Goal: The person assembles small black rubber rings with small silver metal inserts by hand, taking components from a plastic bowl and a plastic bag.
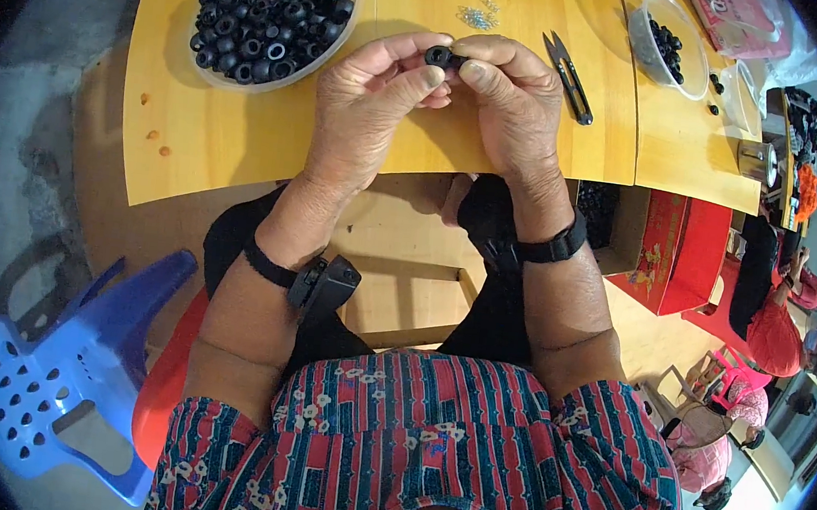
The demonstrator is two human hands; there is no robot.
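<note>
Between the fingertips of my two hands, just above the wooden table, is a small round black cap-like piece (437, 56) with a hole facing up. My left hand (373, 94) pinches it from one side with thumb and finger. From the other side, my right hand (515, 93) closes thumb and fingers at its edge; whether a second small part is in them I cannot make out. A shallow clear bowl (211, 80) full of similar black pieces (272, 16) stands left of my hands. Beyond my fingers lies a little heap of tiny silvery bits (477, 18). Black thread snips (569, 82) rest right of my right hand.
A clear tub (638, 33) of smaller black parts stands on the table (232, 145) at right, with a metal cup (757, 163) nearer its edge. Below the edge is a red box (684, 257). A blue plastic chair (34, 366) stands left; several people sit far right.
</note>
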